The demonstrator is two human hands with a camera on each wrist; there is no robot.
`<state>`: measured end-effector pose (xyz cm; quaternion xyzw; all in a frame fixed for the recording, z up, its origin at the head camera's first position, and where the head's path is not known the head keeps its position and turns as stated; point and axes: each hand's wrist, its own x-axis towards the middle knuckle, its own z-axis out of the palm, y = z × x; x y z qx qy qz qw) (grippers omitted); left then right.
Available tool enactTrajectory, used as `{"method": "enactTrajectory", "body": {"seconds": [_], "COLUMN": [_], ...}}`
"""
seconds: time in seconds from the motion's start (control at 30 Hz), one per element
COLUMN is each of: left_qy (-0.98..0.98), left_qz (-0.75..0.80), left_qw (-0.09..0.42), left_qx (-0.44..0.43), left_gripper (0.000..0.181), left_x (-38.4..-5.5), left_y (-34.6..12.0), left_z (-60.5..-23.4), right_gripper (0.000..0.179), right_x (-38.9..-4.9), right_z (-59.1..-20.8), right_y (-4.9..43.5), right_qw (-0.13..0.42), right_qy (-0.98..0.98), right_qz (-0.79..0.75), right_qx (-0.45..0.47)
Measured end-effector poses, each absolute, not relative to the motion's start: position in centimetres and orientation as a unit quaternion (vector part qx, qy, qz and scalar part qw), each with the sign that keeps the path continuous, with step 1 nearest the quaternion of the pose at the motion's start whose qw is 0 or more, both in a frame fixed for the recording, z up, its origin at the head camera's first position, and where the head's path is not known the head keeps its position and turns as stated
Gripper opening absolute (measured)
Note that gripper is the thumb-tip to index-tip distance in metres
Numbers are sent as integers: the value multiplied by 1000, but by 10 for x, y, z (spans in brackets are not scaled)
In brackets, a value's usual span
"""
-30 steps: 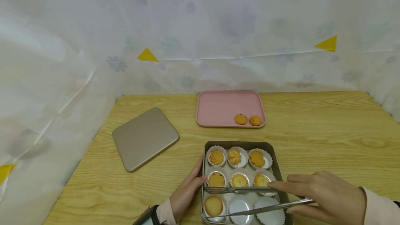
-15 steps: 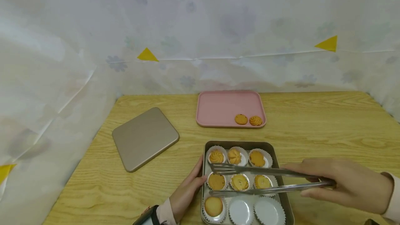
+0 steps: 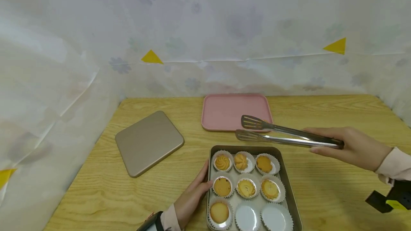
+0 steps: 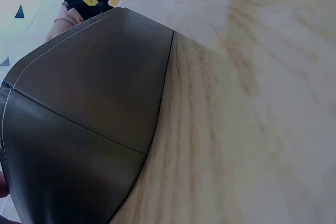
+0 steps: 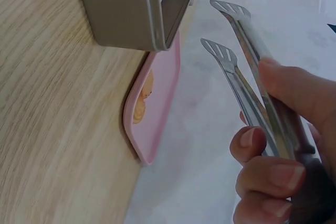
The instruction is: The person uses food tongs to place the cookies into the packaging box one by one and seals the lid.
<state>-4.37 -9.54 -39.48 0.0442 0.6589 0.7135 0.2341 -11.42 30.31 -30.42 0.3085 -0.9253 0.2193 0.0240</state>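
Note:
In the head view my right hand (image 3: 351, 147) grips metal tongs (image 3: 289, 130) by their handle end. Their slotted tips are spread, with nothing between them; one overlaps the pink tray (image 3: 221, 111). The same tongs (image 5: 255, 51) show in the right wrist view, thumb on one arm and curled fingers at the other. My left hand (image 3: 191, 195) holds the left side of a rectangular tin (image 3: 244, 148), thumb at the rim. Several cookies sit inside in white paper cups, and two front cups are bare. The tin's outer wall (image 4: 100, 61) fills much of the left wrist view.
A flat metal lid (image 3: 149, 143) lies at the left of the wooden table (image 3: 340, 117). Two cookies (image 5: 147, 85) rest on the tray, mostly hidden behind the tongs in the head view. A pale flowered sheet (image 3: 199, 27) surrounds the table.
My right hand has carried the tongs up and away from over the tin to the tray's near right corner. The left hand and the tin have stayed in place.

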Motion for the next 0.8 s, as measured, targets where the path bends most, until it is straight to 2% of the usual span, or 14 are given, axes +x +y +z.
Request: {"method": "enactTrajectory", "body": {"seconds": [0.3,0.8], "left_qy": [658,657], "left_qz": [714,713], "left_qw": [237,239], "left_qx": [47,44], "left_gripper": [68,69], "left_x": [-44,-44], "left_y": [-96,-96], "left_z": [-395,-395], "right_gripper": [52,58], "right_x": [-133,-148], "right_z": [-309,-320], "right_y": [302,295], "right_qw": [25,23], "right_qy": [-950,-964], "right_qz": [196,130], "right_qx": [242,231]}}
